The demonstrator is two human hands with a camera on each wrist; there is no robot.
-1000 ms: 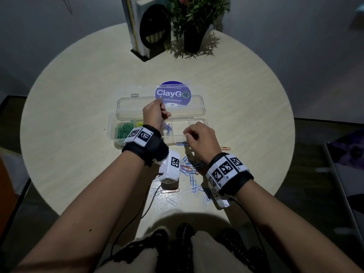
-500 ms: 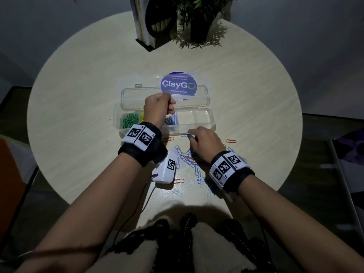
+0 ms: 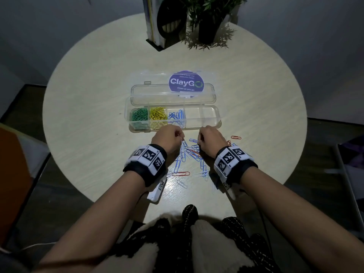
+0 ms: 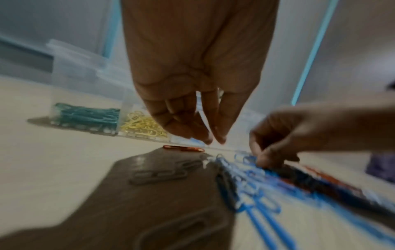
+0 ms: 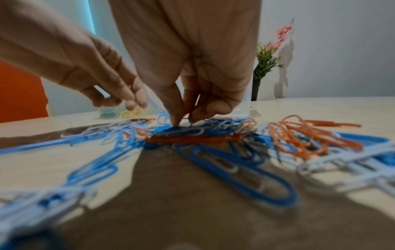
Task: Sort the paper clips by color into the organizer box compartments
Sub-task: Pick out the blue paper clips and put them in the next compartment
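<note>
The clear organizer box point(image 3: 218, 117) lies open on the round table. From its left, the compartments hold green clips point(image 3: 139, 114), yellow clips point(image 3: 158, 115) and blue clips point(image 3: 177, 116); the two on the right look empty. A mixed pile of blue, white and orange clips point(image 3: 192, 152) lies in front of it. My right hand point(image 5: 186, 121) presses thumb and forefinger into the pile and pinches a blue clip point(image 5: 171, 129). Just above the pile's left edge hovers my left hand point(image 4: 214, 141), fingertips pointing down and close together, holding nothing I can see.
The box's lid point(image 3: 137, 93) lies flat behind it, over a purple ClayGo sticker point(image 3: 186, 83). A potted plant point(image 3: 208, 20) and a book holder point(image 3: 163, 22) stand at the table's far edge. Stray orange clips point(image 3: 235, 137) lie right of the pile.
My left hand came back from over the blue compartment to the near side of the box, above the pile. My right hand stayed at the pile, lower on the clips.
</note>
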